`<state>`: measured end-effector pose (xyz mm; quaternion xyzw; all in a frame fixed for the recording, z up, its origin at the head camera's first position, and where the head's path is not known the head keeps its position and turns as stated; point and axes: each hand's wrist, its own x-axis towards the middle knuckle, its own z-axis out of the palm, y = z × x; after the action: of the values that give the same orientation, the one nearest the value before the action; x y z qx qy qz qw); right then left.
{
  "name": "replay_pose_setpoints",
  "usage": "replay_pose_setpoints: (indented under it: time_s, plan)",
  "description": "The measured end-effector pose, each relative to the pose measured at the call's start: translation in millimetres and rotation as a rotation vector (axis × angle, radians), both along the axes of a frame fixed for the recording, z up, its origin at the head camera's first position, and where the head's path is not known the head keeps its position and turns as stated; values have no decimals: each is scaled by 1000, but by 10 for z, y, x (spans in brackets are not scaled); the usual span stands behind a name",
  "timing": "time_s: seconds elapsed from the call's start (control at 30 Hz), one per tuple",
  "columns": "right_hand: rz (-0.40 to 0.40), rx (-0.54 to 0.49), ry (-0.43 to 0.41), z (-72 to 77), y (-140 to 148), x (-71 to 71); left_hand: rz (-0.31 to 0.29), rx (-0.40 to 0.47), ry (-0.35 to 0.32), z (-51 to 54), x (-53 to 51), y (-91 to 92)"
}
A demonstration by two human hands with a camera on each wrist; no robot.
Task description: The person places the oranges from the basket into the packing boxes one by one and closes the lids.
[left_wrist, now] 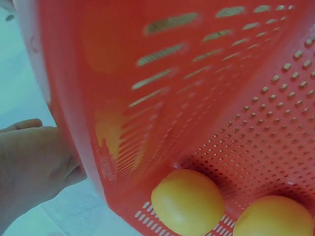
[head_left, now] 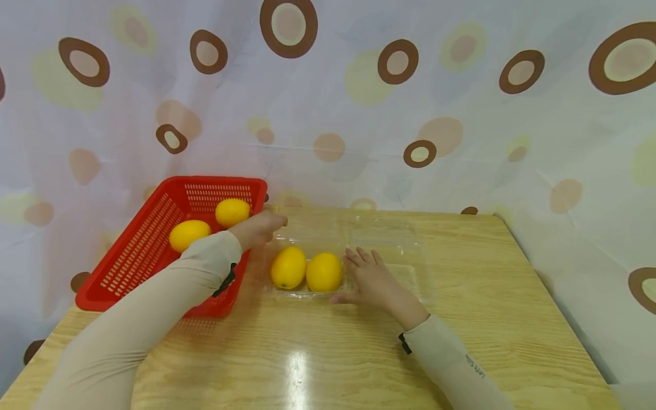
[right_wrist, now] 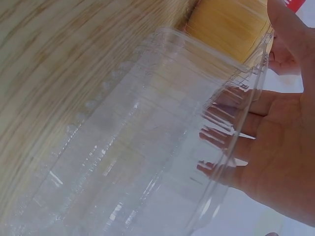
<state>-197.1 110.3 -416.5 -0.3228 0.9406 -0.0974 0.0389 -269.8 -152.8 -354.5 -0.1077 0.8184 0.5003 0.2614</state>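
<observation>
Two lemons (head_left: 288, 268) lie side by side in the left part of a clear plastic box (head_left: 410, 272). My left hand (head_left: 260, 229) is over the right rim of a red basket (head_left: 134, 250), close to the box; nothing shows in its fingers. Part of that hand (left_wrist: 34, 157) is behind the basket wall in the left wrist view. Two more lemons (head_left: 189, 235) lie in the basket. My right hand (head_left: 373, 282) rests at the box's front edge, its fingers spread and fairly straight, seen through the plastic in the right wrist view.
The box's clear lid (head_left: 379, 229) stands open at the back, near a patterned curtain (head_left: 328, 102). Everything stands on a wooden table (head_left: 492, 319), with the basket on the left.
</observation>
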Motion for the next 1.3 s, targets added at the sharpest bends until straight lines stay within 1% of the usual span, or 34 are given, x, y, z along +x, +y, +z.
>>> replay_pose_setpoints:
  time_s: [0.03,0.1,0.17,0.2,0.23,0.3,0.37,0.4,0.5,0.6,0.7,0.8,0.9,1.0,1.07,1.17,1.23,1.3]
  plan:
    - [-4,0,0,-1,6,-3,-40,-51,30,-14,-3,2]
    - [-7,-4,-8,10,15,7,-102,-147,108,-43,-9,11]
    - [-7,-9,-16,13,22,12,-155,-266,180,-62,-6,21]
    - [-6,-10,-16,11,24,11,-165,-325,207,-70,-6,23]
    - [-6,-9,-14,9,26,9,-174,-355,237,-74,-5,26]
    - [-9,-8,-15,14,27,12,-175,-379,283,-72,-2,31]
    - [-10,-2,-6,8,31,4,-175,-354,309,-60,-2,28]
    - [-12,-1,-3,9,33,4,-169,-325,312,-51,-2,26]
    - [-15,-2,-7,19,36,7,-159,-246,291,-1,7,15]
    - [-16,-3,-10,25,37,1,-119,-209,262,73,30,-3]
    - [-13,-5,-8,25,37,-17,-73,-175,268,147,61,-24]
    - [-5,-20,-21,35,36,-30,-33,-112,266,192,108,-56]
    - [-1,-56,-57,45,38,-34,-5,-20,239,229,205,-80]
    - [-24,-149,-109,59,45,-30,15,39,211,247,315,-94]
    - [-66,-249,-134,78,51,-25,23,76,215,248,383,-99]
    - [-132,-439,-131,106,57,-19,50,127,237,247,483,-96]
    - [-166,-584,-129,126,51,-21,82,174,247,241,552,-83]
    - [-186,-731,-142,149,38,-25,120,197,250,230,620,-73]
